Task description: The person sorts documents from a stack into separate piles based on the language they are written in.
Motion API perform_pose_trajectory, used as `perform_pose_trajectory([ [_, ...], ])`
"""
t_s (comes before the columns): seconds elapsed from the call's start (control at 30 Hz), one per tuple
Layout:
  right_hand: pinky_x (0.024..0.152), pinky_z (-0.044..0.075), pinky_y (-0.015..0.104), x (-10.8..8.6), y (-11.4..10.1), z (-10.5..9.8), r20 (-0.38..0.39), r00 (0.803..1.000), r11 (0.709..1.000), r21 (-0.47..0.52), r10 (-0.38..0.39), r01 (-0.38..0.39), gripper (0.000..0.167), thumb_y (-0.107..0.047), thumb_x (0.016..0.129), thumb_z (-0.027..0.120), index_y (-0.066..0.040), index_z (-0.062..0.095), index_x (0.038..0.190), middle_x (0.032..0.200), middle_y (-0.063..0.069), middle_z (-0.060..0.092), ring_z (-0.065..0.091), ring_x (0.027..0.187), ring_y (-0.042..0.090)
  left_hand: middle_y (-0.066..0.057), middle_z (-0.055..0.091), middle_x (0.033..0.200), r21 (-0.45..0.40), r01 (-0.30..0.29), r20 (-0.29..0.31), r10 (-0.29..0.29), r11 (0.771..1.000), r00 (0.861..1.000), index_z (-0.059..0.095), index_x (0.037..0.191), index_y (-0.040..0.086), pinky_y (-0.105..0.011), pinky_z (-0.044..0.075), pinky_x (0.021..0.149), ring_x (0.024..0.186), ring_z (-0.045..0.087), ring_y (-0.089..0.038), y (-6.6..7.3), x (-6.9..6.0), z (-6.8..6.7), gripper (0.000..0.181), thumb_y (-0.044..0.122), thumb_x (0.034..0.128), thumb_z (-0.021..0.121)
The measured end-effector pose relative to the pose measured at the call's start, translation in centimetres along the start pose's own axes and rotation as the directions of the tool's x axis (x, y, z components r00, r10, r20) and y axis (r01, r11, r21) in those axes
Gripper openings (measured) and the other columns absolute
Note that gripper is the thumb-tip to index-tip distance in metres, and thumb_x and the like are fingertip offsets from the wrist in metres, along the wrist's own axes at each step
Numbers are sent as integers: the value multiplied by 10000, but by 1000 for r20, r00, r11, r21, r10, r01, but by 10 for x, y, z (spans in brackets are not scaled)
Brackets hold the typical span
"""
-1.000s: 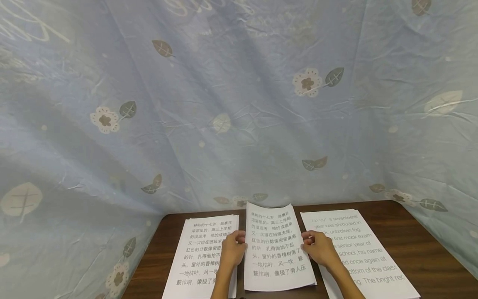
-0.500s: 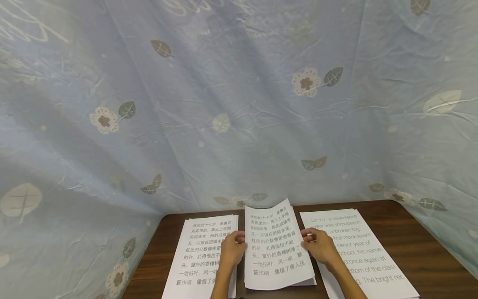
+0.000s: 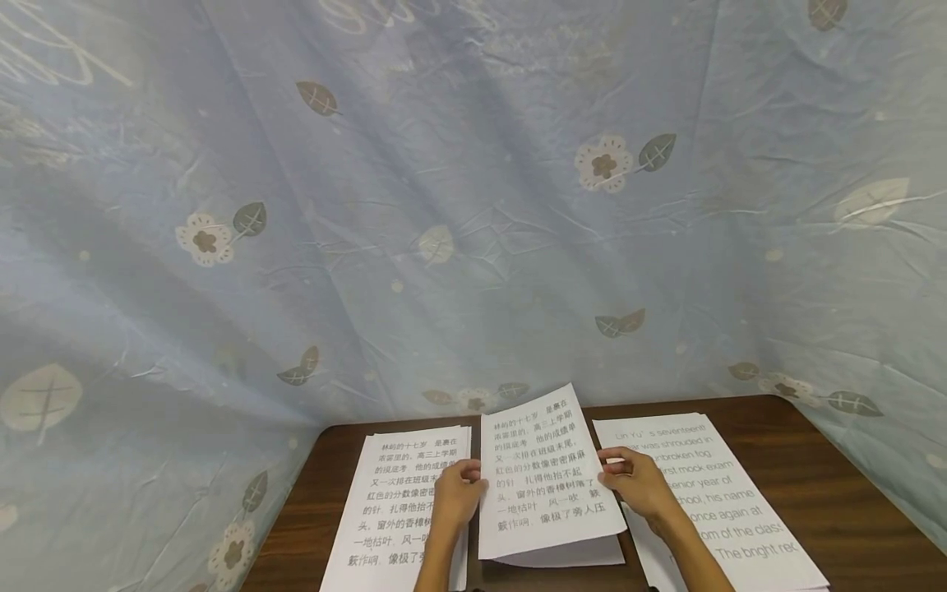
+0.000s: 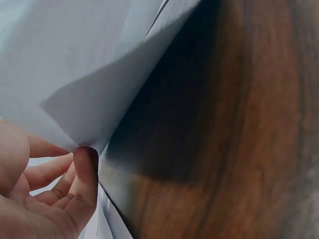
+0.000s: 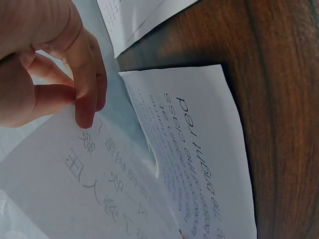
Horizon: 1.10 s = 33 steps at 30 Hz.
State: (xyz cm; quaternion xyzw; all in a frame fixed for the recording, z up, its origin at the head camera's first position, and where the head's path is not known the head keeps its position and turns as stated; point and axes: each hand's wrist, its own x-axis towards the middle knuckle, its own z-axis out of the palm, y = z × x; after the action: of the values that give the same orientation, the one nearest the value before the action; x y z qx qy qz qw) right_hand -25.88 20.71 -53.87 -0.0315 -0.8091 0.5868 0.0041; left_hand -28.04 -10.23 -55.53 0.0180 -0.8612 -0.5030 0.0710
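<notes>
A sheet of paper printed with Chinese text (image 3: 543, 493) is raised and tilted above the middle of the table. My left hand (image 3: 459, 492) pinches its left edge; in the left wrist view the sheet (image 4: 65, 79) bends up from the fingertips (image 4: 87, 159). At the opposite edge my right hand (image 3: 636, 483) grips it between thumb and fingers. Beneath lies another paper (image 3: 592, 552), its lower strip showing. In the right wrist view that lower paper (image 5: 199, 139) carries English text, partly covered by the raised sheet.
To the left is a stack of Chinese-printed papers (image 3: 392, 510), partly under my left forearm. An English-printed stack (image 3: 740, 510) lies to the right, partly hidden by my right arm. Both are on a dark wooden table (image 3: 829, 469). A patterned blue cloth (image 3: 473, 205) hangs behind.
The Chinese-printed sheet has lifted away from the paper below, its top and bottom edges rising. More of the lower paper shows at the front. Both hands stay at its sides, nearly in place.
</notes>
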Motion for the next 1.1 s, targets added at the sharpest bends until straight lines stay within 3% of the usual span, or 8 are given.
perform_pose_trajectory([
  [0.23, 698, 609, 292, -1, -5, -2, 11, 1000, 1000, 24, -5, 5, 446, -13, 951, 712, 66, 630, 1382, 1075, 172, 701, 697, 881, 197, -134, 722, 1078, -109, 42, 28, -39, 993, 999, 699, 1310, -46, -270, 614, 669, 827, 694, -158, 4, -1, -4, 420, 16, 896, 732],
  [0.5, 737, 595, 296, -2, -8, 6, 4, 1000, 999, 27, -18, 18, 448, -50, 953, 725, 28, 646, 1386, 1121, 163, 695, 686, 942, 202, -116, 727, 1067, -97, 38, 12, -37, 995, 999, 710, 1316, -17, -286, 610, 650, 787, 692, -166, 4, -1, -17, 412, 4, 905, 721],
  [0.8, 748, 636, 342, -5, -23, 55, -6, 1000, 998, 58, -14, 14, 424, -43, 934, 726, 22, 668, 1349, 1098, 157, 692, 705, 892, 201, -142, 716, 1104, -77, 31, -9, -31, 997, 999, 703, 1329, -22, -284, 624, 676, 842, 692, -174, -17, -3, -62, 401, 6, 930, 697],
  [1.1, 766, 652, 412, -10, -38, 100, 52, 998, 996, 83, -37, 33, 428, -57, 927, 713, 68, 654, 1333, 1096, 173, 697, 714, 869, 200, -146, 729, 1085, -59, 66, -42, -69, 996, 997, 712, 1297, -36, -296, 624, 648, 836, 677, -181, -42, -2, -109, 380, -28, 917, 696],
])
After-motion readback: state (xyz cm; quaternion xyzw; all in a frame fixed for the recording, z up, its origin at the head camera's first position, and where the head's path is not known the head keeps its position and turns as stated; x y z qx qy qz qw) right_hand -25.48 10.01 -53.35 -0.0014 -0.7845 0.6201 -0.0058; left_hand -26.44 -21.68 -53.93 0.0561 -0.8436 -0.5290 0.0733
